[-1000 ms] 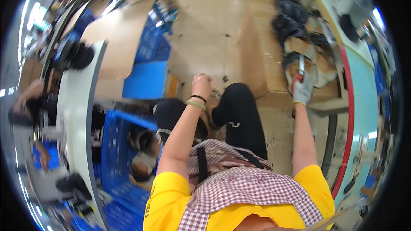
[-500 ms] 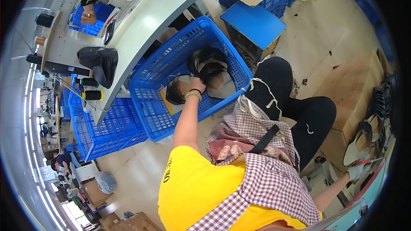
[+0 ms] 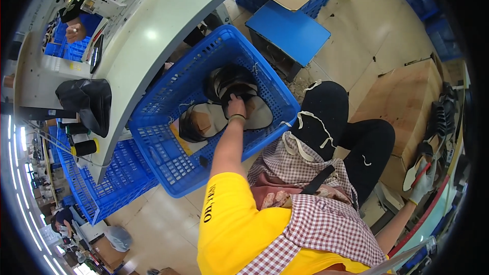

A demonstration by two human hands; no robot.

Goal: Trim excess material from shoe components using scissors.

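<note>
The left hand (image 3: pixel 236 106) is seen reaching down into the blue crate (image 3: pixel 168 158), fingers curled narrow onto the top of a stack of shoe-upper pieces (image 3: pixel 232 84); whether a piece is actually pinched or only touched can't be told, as the fingertips are hidden behind the hand itself. A bracelet is worn at that wrist. The stack sits mid-crate, w/ flat tan-and-dark pieces fanned out just beside it (image 3: pixel 204 121) toward the person's left.

The right hand (image 3: pixel 424 179), gloved in white, is held far out at the right edge of view, closed around a red-handled tool (image 3: pixel 418 174) next to a pale sole-shaped piece (image 3: pixel 411 173). More dark shoe parts (image 3: pixel 437 117) are lined up above it, beside a brown board (image 3: pixel 407 97).

Versus 1 s ago: the head has been swung from the bench on the right over to the crate on the left, and the left hand, then raised over the knee, has been dropped into the crate; 0.5 s ago it was already at the pieces. The right hand has been kept on the tool throughout. Judged from that: a fresh piece is prob. being fetched, w/ the bench work paused but not put down.

Around: a curved grey worktable (image 3: pixel 153 35), more blue crates underneath, a checked apron over a yellow shirt.
</note>
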